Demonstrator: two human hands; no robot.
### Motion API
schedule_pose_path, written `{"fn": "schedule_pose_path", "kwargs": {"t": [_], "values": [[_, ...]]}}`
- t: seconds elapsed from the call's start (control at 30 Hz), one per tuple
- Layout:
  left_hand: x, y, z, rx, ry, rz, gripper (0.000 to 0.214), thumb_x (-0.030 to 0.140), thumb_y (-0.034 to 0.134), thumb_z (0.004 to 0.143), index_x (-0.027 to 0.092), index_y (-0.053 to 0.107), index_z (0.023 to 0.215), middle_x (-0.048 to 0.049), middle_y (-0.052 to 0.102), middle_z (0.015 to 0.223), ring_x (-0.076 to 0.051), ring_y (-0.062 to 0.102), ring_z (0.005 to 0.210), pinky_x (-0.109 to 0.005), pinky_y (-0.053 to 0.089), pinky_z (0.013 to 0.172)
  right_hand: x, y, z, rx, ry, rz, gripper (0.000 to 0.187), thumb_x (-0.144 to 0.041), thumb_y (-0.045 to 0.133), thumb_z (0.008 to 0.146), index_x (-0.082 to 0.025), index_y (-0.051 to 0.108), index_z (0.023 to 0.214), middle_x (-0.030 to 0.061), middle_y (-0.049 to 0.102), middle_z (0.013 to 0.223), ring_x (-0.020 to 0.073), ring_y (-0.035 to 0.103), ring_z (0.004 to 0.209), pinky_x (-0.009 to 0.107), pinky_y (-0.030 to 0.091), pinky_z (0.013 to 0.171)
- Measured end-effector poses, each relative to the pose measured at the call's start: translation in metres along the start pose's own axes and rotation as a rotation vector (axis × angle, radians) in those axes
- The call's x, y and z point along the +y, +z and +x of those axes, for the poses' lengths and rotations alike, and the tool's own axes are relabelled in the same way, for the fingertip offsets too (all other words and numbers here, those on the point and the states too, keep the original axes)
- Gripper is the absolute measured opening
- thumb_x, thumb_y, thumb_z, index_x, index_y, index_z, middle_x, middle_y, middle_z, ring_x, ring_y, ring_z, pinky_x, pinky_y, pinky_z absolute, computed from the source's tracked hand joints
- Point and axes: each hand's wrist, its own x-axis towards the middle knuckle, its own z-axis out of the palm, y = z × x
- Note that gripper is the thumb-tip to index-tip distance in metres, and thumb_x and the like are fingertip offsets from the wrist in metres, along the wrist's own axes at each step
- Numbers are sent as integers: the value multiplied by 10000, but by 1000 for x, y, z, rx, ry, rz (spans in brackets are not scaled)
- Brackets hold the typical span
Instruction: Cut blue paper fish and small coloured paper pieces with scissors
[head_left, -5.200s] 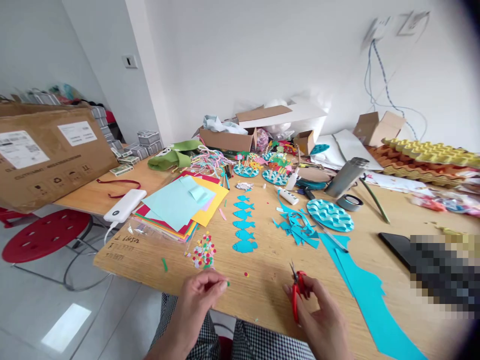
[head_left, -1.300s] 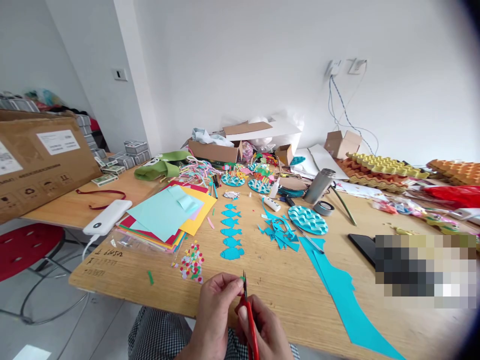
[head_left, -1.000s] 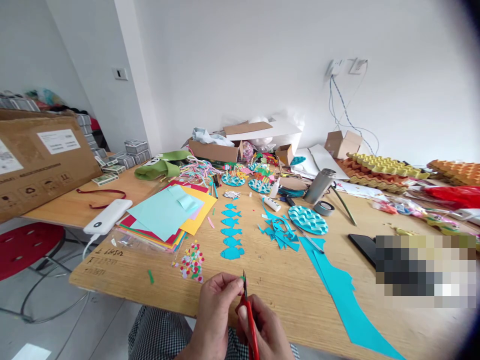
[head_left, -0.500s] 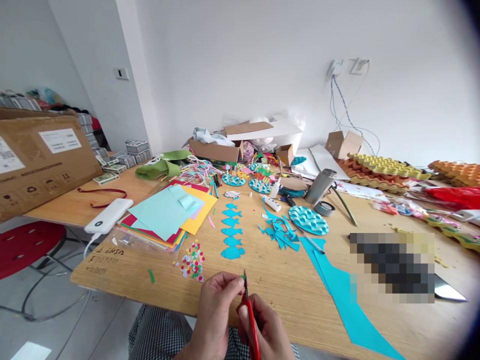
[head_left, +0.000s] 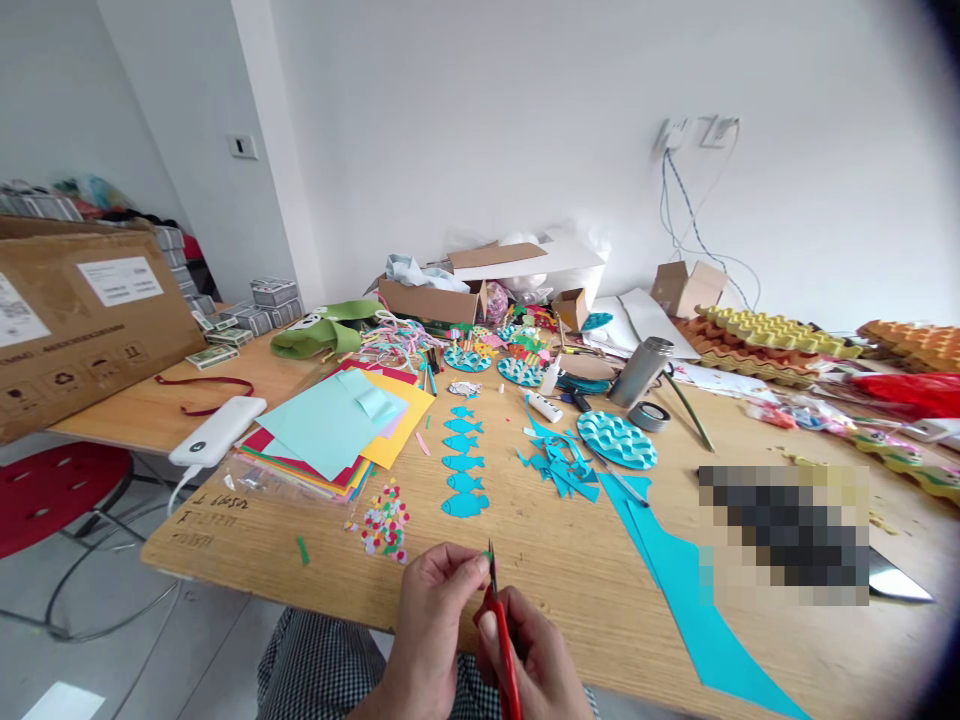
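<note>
My left hand [head_left: 431, 625] pinches a tiny green paper scrap [head_left: 486, 556] at the near edge of the wooden table [head_left: 570, 570]. Close against it, my right hand [head_left: 536, 660] grips small red-handled scissors [head_left: 501, 640], whose blades point up at the scrap. Just beyond my hands lie a pile of small coloured paper dots [head_left: 385, 522] and a column of blue paper fish [head_left: 463, 463].
A stack of coloured paper sheets [head_left: 337, 425] and a white power bank [head_left: 216, 431] lie at left. Blue paper offcuts [head_left: 675, 580], a wavy blue disc [head_left: 616, 439], a metal flask [head_left: 639, 372] and tape roll [head_left: 649, 415] sit right. Cardboard boxes [head_left: 442, 295] and egg trays [head_left: 772, 335] crowd the back.
Since five seconds ago my hands have come together, scissors meeting the scrap in my left fingers. Over the last second they have stayed nearly still.
</note>
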Motion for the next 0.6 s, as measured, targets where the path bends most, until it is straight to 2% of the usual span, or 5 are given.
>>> {"fn": "schedule_pose_path", "kwargs": {"t": [0.23,0.6], "values": [[-1,0,-1,13,-1,6,193,309,741,598,137,654,584,-27,610,602,-152,515,629,-252,407,615,6,1,0,29,-2,8,508,-669,629,740,-203,439,671,-71,375,567,101,375,517,225,317,492],[-1,0,-2,25,1,2,197,317,751,587,140,666,583,-32,613,600,-154,523,623,-250,407,621,-2,4,-2,55,25,17,546,-726,570,739,-209,416,655,-74,383,538,92,383,484,231,304,484]]}}
